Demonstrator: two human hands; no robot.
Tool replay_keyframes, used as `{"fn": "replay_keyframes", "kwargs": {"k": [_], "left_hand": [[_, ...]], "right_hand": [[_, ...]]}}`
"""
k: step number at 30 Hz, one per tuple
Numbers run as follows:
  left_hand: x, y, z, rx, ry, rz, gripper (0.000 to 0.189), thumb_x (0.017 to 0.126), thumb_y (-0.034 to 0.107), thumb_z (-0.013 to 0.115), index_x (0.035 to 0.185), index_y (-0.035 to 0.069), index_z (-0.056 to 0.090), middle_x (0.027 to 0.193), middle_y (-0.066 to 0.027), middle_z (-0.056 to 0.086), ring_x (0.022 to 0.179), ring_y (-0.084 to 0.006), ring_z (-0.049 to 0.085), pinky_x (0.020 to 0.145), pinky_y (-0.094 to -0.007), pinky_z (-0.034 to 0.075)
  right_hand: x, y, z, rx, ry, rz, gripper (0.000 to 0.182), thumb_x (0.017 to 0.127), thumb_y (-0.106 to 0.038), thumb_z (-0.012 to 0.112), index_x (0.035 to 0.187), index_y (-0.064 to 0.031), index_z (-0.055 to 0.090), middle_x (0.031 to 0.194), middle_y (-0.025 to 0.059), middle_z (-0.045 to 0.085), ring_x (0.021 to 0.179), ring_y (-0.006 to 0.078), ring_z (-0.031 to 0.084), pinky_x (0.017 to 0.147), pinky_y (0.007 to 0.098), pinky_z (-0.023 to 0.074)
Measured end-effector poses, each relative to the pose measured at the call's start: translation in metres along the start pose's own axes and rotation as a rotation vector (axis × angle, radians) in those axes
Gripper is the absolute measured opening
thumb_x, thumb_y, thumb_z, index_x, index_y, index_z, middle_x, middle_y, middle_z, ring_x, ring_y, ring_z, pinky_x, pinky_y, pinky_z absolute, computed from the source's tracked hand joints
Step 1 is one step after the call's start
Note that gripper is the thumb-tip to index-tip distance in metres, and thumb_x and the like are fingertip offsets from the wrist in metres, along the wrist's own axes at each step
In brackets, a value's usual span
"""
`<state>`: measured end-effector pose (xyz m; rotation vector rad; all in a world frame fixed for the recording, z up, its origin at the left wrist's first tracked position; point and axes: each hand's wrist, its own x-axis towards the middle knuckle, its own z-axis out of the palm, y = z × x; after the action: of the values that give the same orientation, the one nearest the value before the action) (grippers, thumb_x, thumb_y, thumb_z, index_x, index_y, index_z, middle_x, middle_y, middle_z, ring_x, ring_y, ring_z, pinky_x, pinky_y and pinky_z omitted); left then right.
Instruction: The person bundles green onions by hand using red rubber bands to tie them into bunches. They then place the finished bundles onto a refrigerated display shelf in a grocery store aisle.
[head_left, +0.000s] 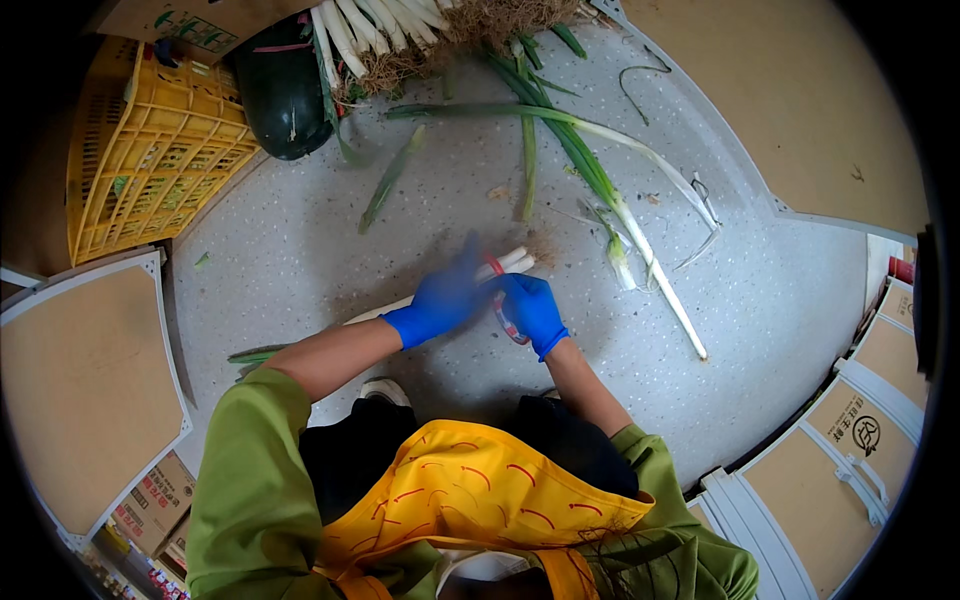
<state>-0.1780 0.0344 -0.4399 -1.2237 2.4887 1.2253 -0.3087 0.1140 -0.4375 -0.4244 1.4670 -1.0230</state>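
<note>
Both my hands wear blue gloves and meet over a small bundle of leeks or large green onions (512, 260), its white root ends pointing up and right. A red band of tape circles the stalks near the roots. My left hand (442, 298), blurred, is around the stalks. In my right hand (531, 307) is a roll of red tape (508, 319), close below the bundle. The bundle's green leaves (255, 355) show beyond my left forearm. On the speckled floor to the right lies a loose white-stemmed stalk (651, 259).
Many rooted stalks (382, 34) are piled at the top, beside a dark green winter melon (281, 97) and a yellow plastic crate (161, 150). Loose leaves (390, 180) and peeled scraps (619, 259) lie on the floor. Tan panels (90, 390) flank both sides.
</note>
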Motion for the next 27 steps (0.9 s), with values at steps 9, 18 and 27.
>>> {"fn": "replay_keyframes", "kwargs": {"k": [9,18,27], "left_hand": [[0.000,-0.004,0.001,0.075,-0.004,0.023,0.063,0.082,0.038,0.048,0.132,0.014,0.017,0.109,-0.0230,0.047,0.076,-0.0398,0.056,0.061,-0.0447,0.046],[0.000,-0.003,-0.006,0.028,-0.043,0.024,0.047,0.082,0.037,0.048,0.123,0.019,0.035,0.104,-0.0186,0.050,0.082,-0.0378,0.055,0.067,-0.0426,0.045],[0.015,-0.002,-0.031,-0.169,-0.118,0.036,0.040,0.081,0.032,0.053,0.114,0.012,0.044,0.098,-0.0194,0.056,0.090,-0.0344,0.054,0.073,-0.0388,0.044]], "right_hand": [[-0.001,0.001,0.000,0.047,-0.010,0.016,0.021,0.078,-0.010,0.046,0.076,-0.0020,0.065,0.053,0.0013,0.048,0.042,0.0064,0.041,0.039,0.0201,0.0297],[-0.001,0.001,0.002,0.007,0.003,0.020,0.020,0.079,-0.010,0.045,0.077,-0.0019,0.064,0.058,0.0048,0.052,0.046,0.0079,0.044,0.042,0.0220,0.0342],[-0.011,-0.010,0.004,0.096,0.023,0.075,0.021,0.082,-0.013,0.045,0.093,-0.0002,0.058,0.056,0.0040,0.051,0.046,0.0096,0.047,0.041,0.0223,0.0358]]}}
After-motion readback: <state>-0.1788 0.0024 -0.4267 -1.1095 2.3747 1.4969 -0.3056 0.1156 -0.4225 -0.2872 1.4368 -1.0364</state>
